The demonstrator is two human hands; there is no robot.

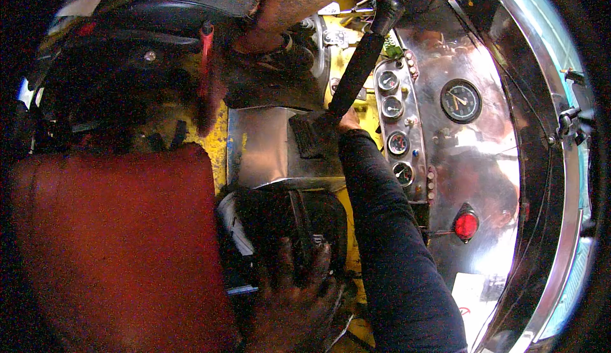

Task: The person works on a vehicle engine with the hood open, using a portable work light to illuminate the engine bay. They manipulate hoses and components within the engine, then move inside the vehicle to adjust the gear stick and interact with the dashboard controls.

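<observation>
My left hand [296, 302] lies with fingers spread on a black bag [324, 210], or something very like one, with a strap across it. Nothing shows in its grip. My right arm, in a black sleeve, reaches forward past the gauges. Only a small part of my right hand [349, 121] shows, at the lower end of a black-sheathed lever [359, 70] with a round black knob [388, 8]. Its fingers are hidden, so whether it grips anything cannot be seen. Close by, a dark pedal-like pad [307, 135] lies against a bare metal box [258, 146].
A gauge panel [398, 124] and a shiny metal dashboard [477, 168] with a round dial [461, 101] and red lamp [466, 226] line the right. A dark red seat [121, 238] fills the lower left. Another person's leg [296, 6] and a red-handled bar [205, 60] are farther off.
</observation>
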